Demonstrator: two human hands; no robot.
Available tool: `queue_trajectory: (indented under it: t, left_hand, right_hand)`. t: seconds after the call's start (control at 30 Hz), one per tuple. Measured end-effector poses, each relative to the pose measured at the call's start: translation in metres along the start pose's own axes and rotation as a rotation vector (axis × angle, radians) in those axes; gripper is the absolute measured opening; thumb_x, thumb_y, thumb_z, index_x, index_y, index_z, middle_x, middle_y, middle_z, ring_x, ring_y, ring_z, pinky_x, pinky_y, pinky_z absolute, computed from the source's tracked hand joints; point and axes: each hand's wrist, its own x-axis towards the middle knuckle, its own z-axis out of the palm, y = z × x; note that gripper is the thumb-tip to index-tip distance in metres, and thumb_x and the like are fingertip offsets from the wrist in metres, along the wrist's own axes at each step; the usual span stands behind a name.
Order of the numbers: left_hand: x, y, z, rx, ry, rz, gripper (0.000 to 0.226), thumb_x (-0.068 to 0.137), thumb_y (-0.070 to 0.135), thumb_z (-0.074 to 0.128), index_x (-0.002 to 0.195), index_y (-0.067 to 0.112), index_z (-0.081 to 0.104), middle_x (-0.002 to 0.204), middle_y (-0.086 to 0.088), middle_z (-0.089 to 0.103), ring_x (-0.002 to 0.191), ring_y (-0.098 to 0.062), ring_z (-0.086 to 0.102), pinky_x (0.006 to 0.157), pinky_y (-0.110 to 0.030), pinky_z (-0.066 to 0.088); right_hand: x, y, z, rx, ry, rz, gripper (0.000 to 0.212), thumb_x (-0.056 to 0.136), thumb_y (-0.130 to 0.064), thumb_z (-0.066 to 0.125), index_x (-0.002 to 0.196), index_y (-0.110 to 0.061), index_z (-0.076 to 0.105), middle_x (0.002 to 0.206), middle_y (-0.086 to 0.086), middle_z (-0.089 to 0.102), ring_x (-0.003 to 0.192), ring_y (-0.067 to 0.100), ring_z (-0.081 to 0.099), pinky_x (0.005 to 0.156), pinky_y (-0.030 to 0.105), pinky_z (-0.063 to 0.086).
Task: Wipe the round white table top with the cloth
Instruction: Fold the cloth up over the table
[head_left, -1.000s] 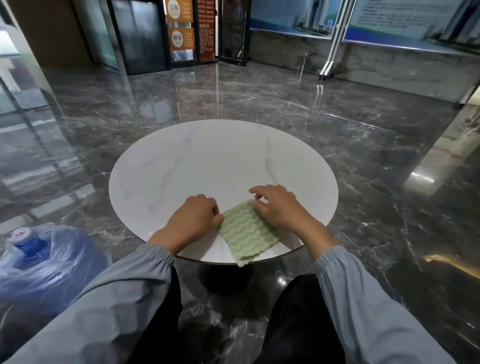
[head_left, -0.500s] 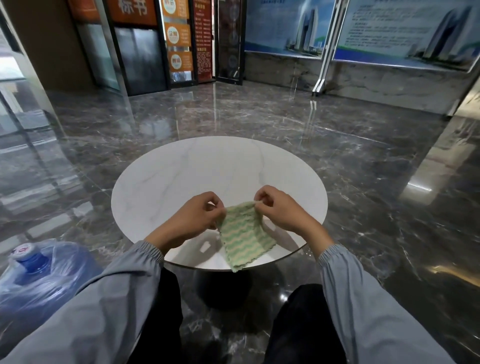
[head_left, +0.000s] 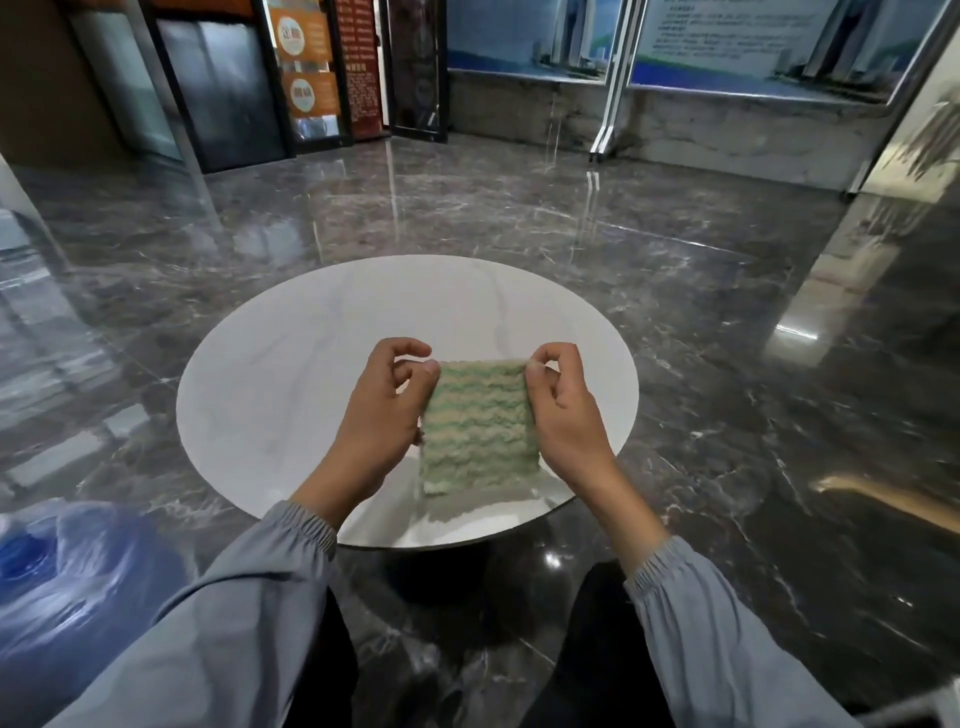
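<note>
My view: left hand (head_left: 379, 415), right hand (head_left: 566, 415) each pinch top corner of cloth (head_left: 478, 426), hanging over table (head_left: 291, 374) (cloth hides part of top); water jug (head_left: 62, 587) beside table, left.

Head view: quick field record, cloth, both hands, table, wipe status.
cloth: green-and-cream wavy stripes, hanging above the near rim
left hand: pinches its top left corner
right hand: pinches its top right corner
table top: round, white, faint grey veins
wipe status: cloth not pressed to the surface
floor left: blue water jug
</note>
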Motion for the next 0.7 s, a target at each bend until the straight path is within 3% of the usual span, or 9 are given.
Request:
queue_trajectory:
  t: [0.1, 0.17, 0.23, 0.33, 0.43, 0.53, 0.6, 0.7]
  left_hand:
    - [0.015, -0.008, 0.014, -0.053, -0.008, -0.129, 0.024, 0.104, 0.042, 0.059, 0.117, 0.023, 0.06, 0.086, 0.003, 0.07, 0.075, -0.012, 0.06, 0.06, -0.033, 0.048]
    - [0.034, -0.011, 0.023, -0.175, -0.098, -0.327, 0.043, 0.098, 0.053, 0.065, 0.108, 0.012, 0.065, 0.095, 0.0, 0.07, 0.084, -0.018, 0.062, 0.075, -0.037, 0.048]
    - [0.055, -0.011, 0.033, -0.427, -0.216, -0.567, 0.051, 0.094, 0.051, 0.07, 0.109, 0.002, 0.071, 0.112, -0.009, 0.075, 0.101, -0.026, 0.071, 0.088, -0.041, 0.056]
    - [0.093, -0.006, 0.046, -0.61, -0.321, -0.793, 0.047, 0.095, 0.036, 0.07, 0.119, -0.004, 0.073, 0.119, -0.02, 0.075, 0.105, -0.027, 0.076, 0.079, -0.036, 0.064]
    - [0.13, 0.002, 0.064, -0.546, -0.321, -0.801, 0.027, 0.097, 0.022, 0.068, 0.109, -0.001, 0.075, 0.107, -0.015, 0.078, 0.089, -0.019, 0.077, 0.071, -0.028, 0.063]
    - [0.152, 0.017, 0.087, -0.344, -0.34, -0.719, 0.012, 0.099, 0.022, 0.068, 0.091, 0.015, 0.073, 0.096, -0.009, 0.077, 0.079, -0.017, 0.071, 0.068, -0.031, 0.062]
    - [0.156, 0.041, 0.103, -0.221, -0.381, -0.633, 0.014, 0.102, 0.026, 0.065, 0.096, 0.015, 0.069, 0.091, -0.006, 0.074, 0.079, -0.017, 0.069, 0.071, -0.036, 0.061]
    - [0.158, 0.1, 0.138, -0.099, -0.491, -0.563, 0.016, 0.104, 0.029, 0.061, 0.106, 0.013, 0.065, 0.085, -0.004, 0.073, 0.073, -0.015, 0.067, 0.068, -0.04, 0.058]
  right_hand:
    - [0.006, 0.003, 0.005, 0.021, 0.11, 0.017, 0.01, 0.11, -0.043, 0.04, 0.111, -0.033, 0.042, 0.068, 0.005, 0.047, 0.058, 0.014, 0.042, 0.06, 0.036, 0.037]
    - [0.02, 0.01, 0.005, 0.069, 0.142, 0.038, 0.01, 0.11, -0.043, 0.041, 0.111, -0.033, 0.044, 0.067, -0.003, 0.044, 0.059, 0.015, 0.04, 0.059, 0.039, 0.037]
    - [0.041, 0.018, 0.001, 0.096, 0.138, 0.063, 0.011, 0.11, -0.044, 0.042, 0.111, -0.033, 0.044, 0.071, 0.0, 0.046, 0.061, 0.021, 0.041, 0.059, 0.049, 0.039]
    - [0.071, 0.031, -0.011, 0.106, 0.162, 0.137, 0.009, 0.11, -0.043, 0.043, 0.11, -0.034, 0.045, 0.076, 0.005, 0.05, 0.064, 0.023, 0.043, 0.06, 0.054, 0.041]
    - [0.102, 0.034, -0.032, 0.086, 0.221, 0.219, 0.009, 0.109, -0.043, 0.045, 0.11, -0.034, 0.047, 0.071, 0.004, 0.049, 0.063, 0.022, 0.041, 0.058, 0.046, 0.038]
    - [0.118, 0.024, -0.058, 0.098, 0.27, 0.3, 0.016, 0.107, -0.048, 0.047, 0.112, -0.033, 0.047, 0.085, 0.026, 0.054, 0.066, 0.033, 0.048, 0.062, 0.059, 0.046]
    - [0.118, 0.009, -0.079, 0.088, 0.321, 0.363, 0.021, 0.105, -0.052, 0.047, 0.112, -0.032, 0.047, 0.091, 0.029, 0.056, 0.068, 0.037, 0.053, 0.065, 0.064, 0.048]
    - [0.11, -0.031, -0.13, 0.036, 0.432, 0.479, 0.021, 0.105, -0.05, 0.047, 0.109, -0.029, 0.048, 0.087, 0.019, 0.061, 0.068, 0.034, 0.054, 0.065, 0.058, 0.05]
